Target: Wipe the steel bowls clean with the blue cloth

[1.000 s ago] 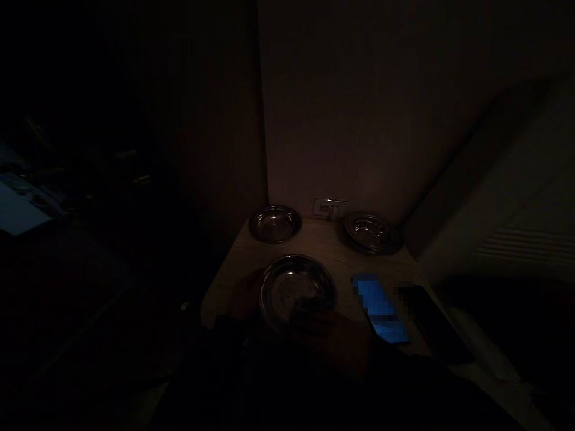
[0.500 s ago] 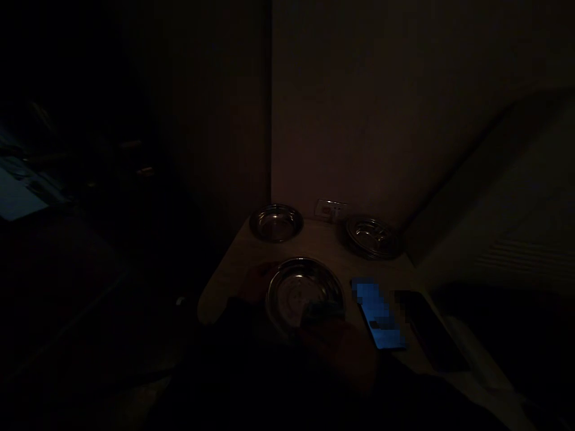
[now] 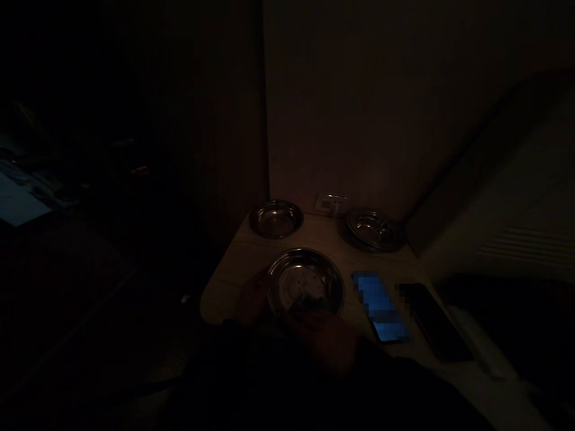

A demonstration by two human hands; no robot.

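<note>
The scene is very dim. A shiny round steel plate (image 3: 299, 281) with a raised rim lies on the small wooden table in front of me. My left hand (image 3: 254, 297) grips its left rim, fingers closed around the edge. Over the near side of the plate is my right hand (image 3: 321, 332), pressing a dark cloth (image 3: 312, 304) against the inner surface. The cloth is mostly hidden under the fingers, and its exact kind is hard to make out. Small spots or smears show on the plate's bottom.
Another steel plate (image 3: 276, 220) sits at the table's back left. A stack of steel plates (image 3: 375, 230) stands at the back right, near a wall socket (image 3: 331, 204). A lit phone (image 3: 381, 308) and a dark flat object (image 3: 435, 323) lie along the right side of the table (image 3: 229, 269).
My right hand and the cloth shift about over the near part of the plate. The plate has moved slightly to the right, with my left hand staying on its rim.
</note>
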